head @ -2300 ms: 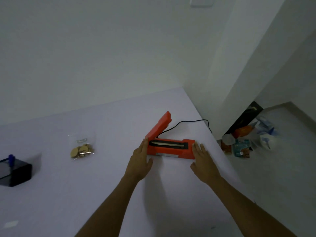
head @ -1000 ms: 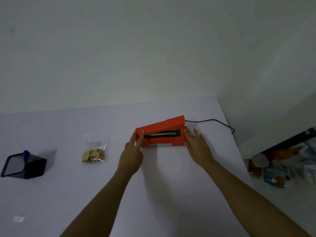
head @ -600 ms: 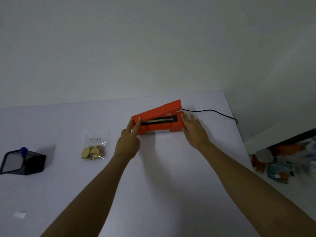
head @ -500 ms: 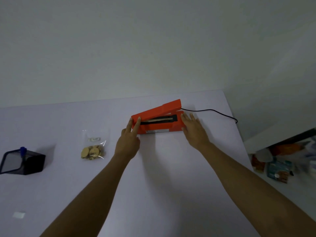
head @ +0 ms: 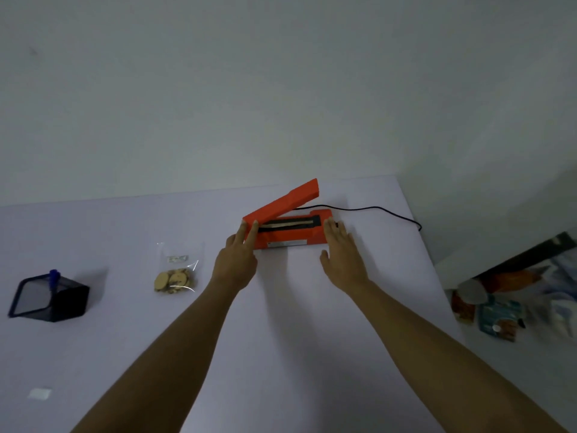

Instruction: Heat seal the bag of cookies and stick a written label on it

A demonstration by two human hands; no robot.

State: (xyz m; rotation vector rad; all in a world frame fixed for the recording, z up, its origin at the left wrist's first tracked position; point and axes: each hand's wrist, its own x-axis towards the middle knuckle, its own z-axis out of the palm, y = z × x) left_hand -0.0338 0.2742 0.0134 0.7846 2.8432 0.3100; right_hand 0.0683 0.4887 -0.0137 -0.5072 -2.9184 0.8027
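An orange heat sealer [head: 288,235] lies on the white table [head: 281,339] with its lid arm raised at an angle. My left hand [head: 237,260] has its fingertips against the sealer's left end. My right hand [head: 342,254] rests flat with fingers touching the sealer's right end. Neither hand grips anything. A clear bag of cookies [head: 178,270] lies flat on the table to the left of my left hand, apart from it. A small white label [head: 40,393] lies near the table's front left.
A black mesh pen holder [head: 50,296] with a blue pen [head: 53,276] stands at the far left. The sealer's black cord [head: 374,210] runs off the table's right edge. Packets and clutter [head: 515,295] lie on the floor to the right. A wall rises behind the table.
The sealer has been pushed back and turned roughly parallel to the table's far edge, both hands still at its ends. The view has shifted left and down. The bag has not moved.
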